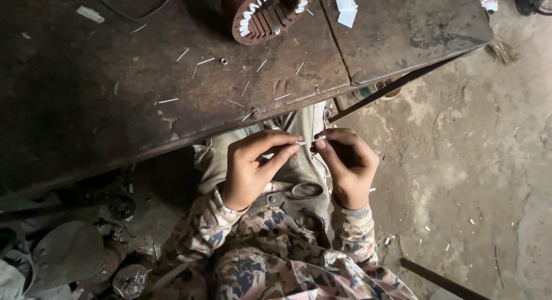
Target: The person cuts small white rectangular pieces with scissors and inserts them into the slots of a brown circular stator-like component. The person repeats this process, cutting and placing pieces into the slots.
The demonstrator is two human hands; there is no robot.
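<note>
left hand: point(250, 165) fingers curled, thumb and forefinger pinched on one end of a thin white strip point(306, 142); the grip sits at the very tip, so the middle of the strip stays free
right hand: point(348, 159) fingers closed, pinching the other end of the same strip; both hands pull it flat and level between them
strip position: held in the air over the lap, just below the near edge of the workbench point(115, 104), not touching it
scissors: point(305, 205) lie on the lap between the wrists, handles up, within easy reach of either hand, touched by neither
motor core: point(267, 12) round, slotted, white liners in the slots; sits on the bench at the far side, well apart from the hands
scraps: point(201, 61) thin white slivers scattered on the bench top and the concrete floor point(477, 162), look like offcuts
paper pieces: point(347, 7) small white sheets on the bench beside the core
clutter: dark metal parts under the bench at lower left, too dim to tell
</note>
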